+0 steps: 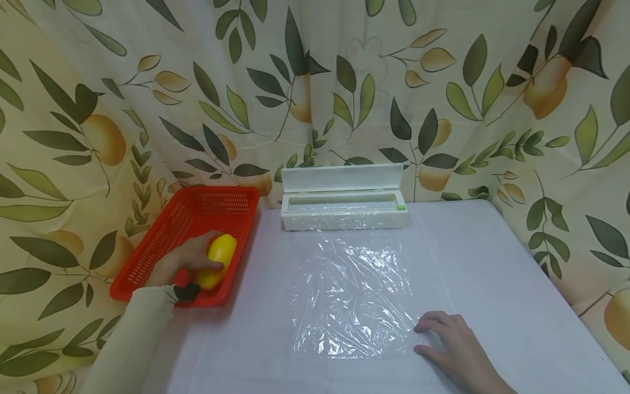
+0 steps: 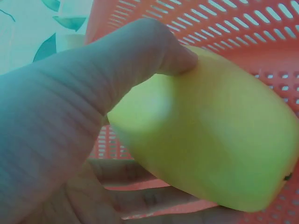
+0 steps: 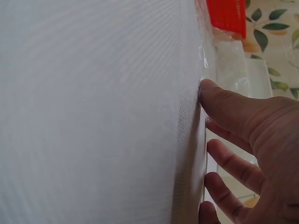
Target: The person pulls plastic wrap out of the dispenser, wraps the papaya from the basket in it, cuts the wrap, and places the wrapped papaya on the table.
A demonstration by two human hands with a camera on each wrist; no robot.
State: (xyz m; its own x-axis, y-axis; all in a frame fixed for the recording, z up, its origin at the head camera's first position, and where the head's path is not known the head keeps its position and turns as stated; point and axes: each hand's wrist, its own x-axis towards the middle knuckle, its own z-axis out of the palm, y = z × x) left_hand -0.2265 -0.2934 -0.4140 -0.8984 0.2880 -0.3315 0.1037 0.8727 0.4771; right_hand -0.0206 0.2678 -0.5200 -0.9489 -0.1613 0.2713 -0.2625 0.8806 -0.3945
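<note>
Clear, crinkled sheet of plastic cling film point(image 1: 351, 295) spread flat on the white cloth-covered table point(image 1: 517, 273), glinting in creases, its far edge running up to the dispenser. Right hand point(image 1: 455, 345) resting on the near right corner of that film, fingers nearly straight and spread, pressing flat, gripping nothing; from the right wrist view, thumb point(image 3: 229, 109) tip touching the cloth at the film's edge. Further left, left hand point(image 1: 189, 257) reaching from a pale beige sleeve point(image 1: 133, 339) into a red slotted plastic basket point(image 1: 197, 219), thumb point(image 2: 140, 60) and fingers curled round a smooth, glossy yellow rounded fruit, mango-like point(image 1: 216, 268); in the left wrist view, skin plain and unmarked save a small dark speck near one end, the fruit point(image 2: 210, 140) inside the basket, near its front right corner; lifted or resting, cannot tell. Small red and dark object point(image 1: 186, 284) just beside the wrist, partly hidden, kind not clear. Beyond the film, long white plastic cling-film dispenser box point(image 1: 344, 210) with lid raised and a small green slider point(image 1: 401, 207) at its right end. Behind everything, cream curtain printed with dark green leaves and yellow-orange fruit point(image 1: 315, 82). No readable writing or brand anywhere.
</note>
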